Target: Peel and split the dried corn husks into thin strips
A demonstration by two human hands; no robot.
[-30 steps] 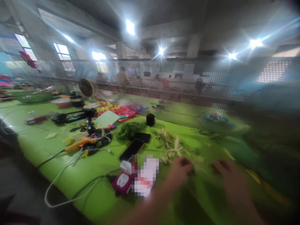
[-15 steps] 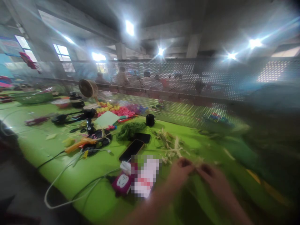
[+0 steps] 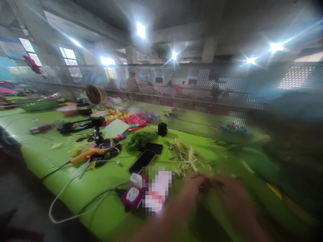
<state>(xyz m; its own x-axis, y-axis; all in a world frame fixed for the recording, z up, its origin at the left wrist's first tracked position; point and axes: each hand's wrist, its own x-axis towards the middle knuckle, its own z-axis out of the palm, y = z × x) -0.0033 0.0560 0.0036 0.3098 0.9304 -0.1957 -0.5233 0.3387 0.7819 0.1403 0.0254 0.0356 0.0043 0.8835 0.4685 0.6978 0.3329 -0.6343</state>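
Observation:
My left hand (image 3: 193, 185) and my right hand (image 3: 226, 191) meet above the green table (image 3: 106, 205), fingertips close together. The fingers of both look pinched, but what lies between them is small and blurred. Just beyond my left hand is a loose pile of pale, strip-like scraps (image 3: 188, 156). A black phone (image 3: 142, 161) and a purple tissue pack (image 3: 131, 198) with a white tissue lie to the left of it. Beside the pack is a whitish item (image 3: 158, 191), blurred out by large pixels.
Green yarn-like strands (image 3: 141, 139) lie near a black cup (image 3: 162, 129). An orange-handled tool (image 3: 87, 154) trails a cord, and a white cable (image 3: 51, 210) loops leftward. Behind stand pink and yellow pieces (image 3: 131, 118), a fan (image 3: 96, 94) and a perforated metal screen (image 3: 161, 90).
My right hand has turned a little and come closer to my left, its fingers now more blurred. The table items have kept their places; the view has shifted slightly.

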